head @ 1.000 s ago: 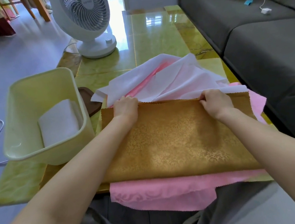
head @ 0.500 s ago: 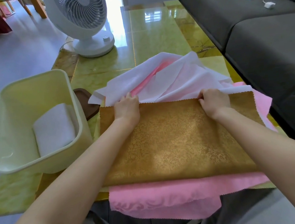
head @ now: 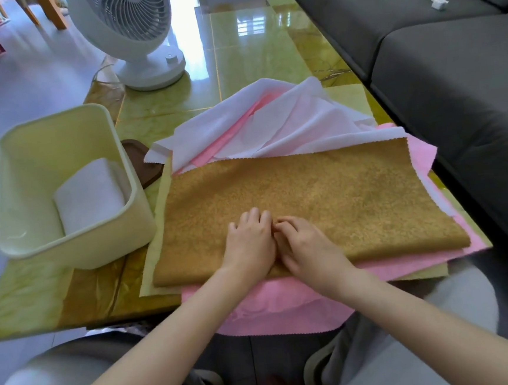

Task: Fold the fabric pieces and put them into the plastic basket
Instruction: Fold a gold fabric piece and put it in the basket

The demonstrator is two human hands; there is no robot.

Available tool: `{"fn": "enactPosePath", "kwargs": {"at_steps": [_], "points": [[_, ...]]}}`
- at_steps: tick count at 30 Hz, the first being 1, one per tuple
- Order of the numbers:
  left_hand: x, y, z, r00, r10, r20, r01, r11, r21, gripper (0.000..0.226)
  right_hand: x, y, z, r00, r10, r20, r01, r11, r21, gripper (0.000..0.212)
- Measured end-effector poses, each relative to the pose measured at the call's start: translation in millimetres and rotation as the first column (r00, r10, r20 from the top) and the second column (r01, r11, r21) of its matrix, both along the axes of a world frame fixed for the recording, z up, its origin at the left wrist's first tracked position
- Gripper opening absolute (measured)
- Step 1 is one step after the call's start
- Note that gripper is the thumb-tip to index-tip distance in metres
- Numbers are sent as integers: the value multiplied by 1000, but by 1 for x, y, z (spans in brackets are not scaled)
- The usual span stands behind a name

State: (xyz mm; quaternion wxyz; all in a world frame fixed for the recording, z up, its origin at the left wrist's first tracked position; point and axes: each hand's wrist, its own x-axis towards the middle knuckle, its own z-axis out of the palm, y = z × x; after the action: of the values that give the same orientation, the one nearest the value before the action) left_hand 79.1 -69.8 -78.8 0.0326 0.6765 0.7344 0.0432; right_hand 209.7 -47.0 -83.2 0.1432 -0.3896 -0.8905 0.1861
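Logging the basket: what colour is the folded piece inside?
White, head view: folded white fabric piece.

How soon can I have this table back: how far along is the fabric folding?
Done: one folded white fabric piece lies in the pale yellow plastic basket. In hand: the left hand and right hand rest together on the golden-brown patterned fabric, which looks folded once, atop the pile. Left: finish it, basket it, then fold the loose pink fabric and the crumpled white fabric.
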Motion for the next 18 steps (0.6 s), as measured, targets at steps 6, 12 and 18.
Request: {"fn": "enactPosePath", "kwargs": {"at_steps": [6,12,18], "points": [[4,-29,-10,992,-85,-92,93,992,89,15,27,-9,2,995,-62,82,62,998,5,42],[2,-55,-4,989,-149,6,149,988,-49,42,68,-11,6,962,-38,271,28,999,40,66],[-2,-60,2,988,-145,52,148,987,-56,36,91,-4,21,952,-146,268,131,989,74,37]]}}
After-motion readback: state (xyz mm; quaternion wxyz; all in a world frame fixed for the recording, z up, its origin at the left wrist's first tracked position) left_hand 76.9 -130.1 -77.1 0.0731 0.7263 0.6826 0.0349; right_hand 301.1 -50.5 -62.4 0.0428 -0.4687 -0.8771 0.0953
